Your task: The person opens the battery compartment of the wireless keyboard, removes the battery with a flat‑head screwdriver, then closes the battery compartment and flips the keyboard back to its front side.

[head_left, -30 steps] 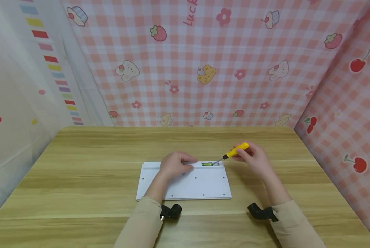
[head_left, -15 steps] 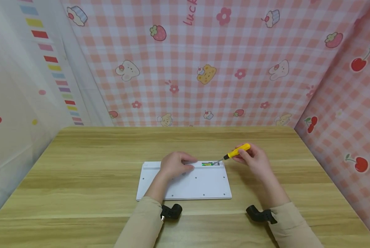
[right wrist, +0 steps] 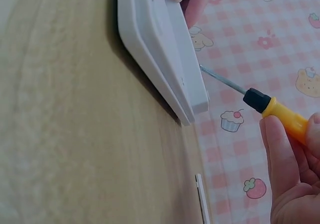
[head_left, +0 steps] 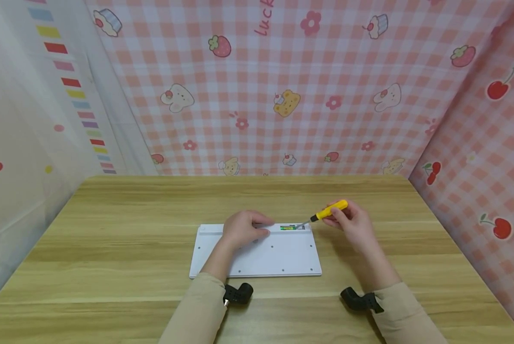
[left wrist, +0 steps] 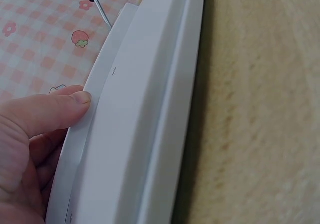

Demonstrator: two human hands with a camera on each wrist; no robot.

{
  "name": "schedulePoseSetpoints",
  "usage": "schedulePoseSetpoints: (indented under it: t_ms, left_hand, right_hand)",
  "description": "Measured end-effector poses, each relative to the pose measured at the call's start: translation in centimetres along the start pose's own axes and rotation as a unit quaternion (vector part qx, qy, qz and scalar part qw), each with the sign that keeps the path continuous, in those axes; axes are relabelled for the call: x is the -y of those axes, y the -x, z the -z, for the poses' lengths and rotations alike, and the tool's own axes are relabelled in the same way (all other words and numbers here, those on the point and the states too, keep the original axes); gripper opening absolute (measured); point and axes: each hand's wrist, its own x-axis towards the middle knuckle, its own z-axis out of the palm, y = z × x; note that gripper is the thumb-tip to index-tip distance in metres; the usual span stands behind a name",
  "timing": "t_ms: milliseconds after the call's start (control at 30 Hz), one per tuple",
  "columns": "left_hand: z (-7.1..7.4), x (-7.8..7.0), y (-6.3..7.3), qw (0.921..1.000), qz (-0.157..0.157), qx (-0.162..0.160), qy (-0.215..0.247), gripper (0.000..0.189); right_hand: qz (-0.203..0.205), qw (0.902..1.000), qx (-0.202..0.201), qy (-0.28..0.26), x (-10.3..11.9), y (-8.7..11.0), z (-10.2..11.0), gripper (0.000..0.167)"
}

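Observation:
A white keyboard [head_left: 278, 258] lies underside up on the table, its raised ridge along the far edge. In that ridge an uncovered battery slot shows a green battery [head_left: 287, 228]. My left hand [head_left: 241, 230] grips the ridge left of the slot; in the left wrist view its thumb [left wrist: 70, 109] presses one side, with the other fingers mostly hidden behind. My right hand [head_left: 357, 224] holds a screwdriver [head_left: 332, 209] by its yellow handle. The screwdriver's metal shaft [right wrist: 222, 78] slants down into the slot at the battery's right end; the tip is hidden in the right wrist view.
A thin white strip [right wrist: 202, 199] lies on the table beyond the keyboard's right end, seen in the right wrist view. The wood-grain table [head_left: 110, 229] stretches to both sides. Checked pink cloth [head_left: 257, 95] hangs behind it.
The right hand and screwdriver handle have shifted very slightly right and down, while the tip stays at the battery slot. The left hand and keyboard hold still.

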Motion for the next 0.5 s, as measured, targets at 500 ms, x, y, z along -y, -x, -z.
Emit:
schedulePoseSetpoints:
  t_ms: [500]
  left_hand:
    - [-0.2,0.2,-0.2,0.9999,-0.001,0.000,-0.010,0.022]
  right_hand:
    - [0.003,0.9995,0.010,-0.030,1.6,-0.3,-0.6,0.034]
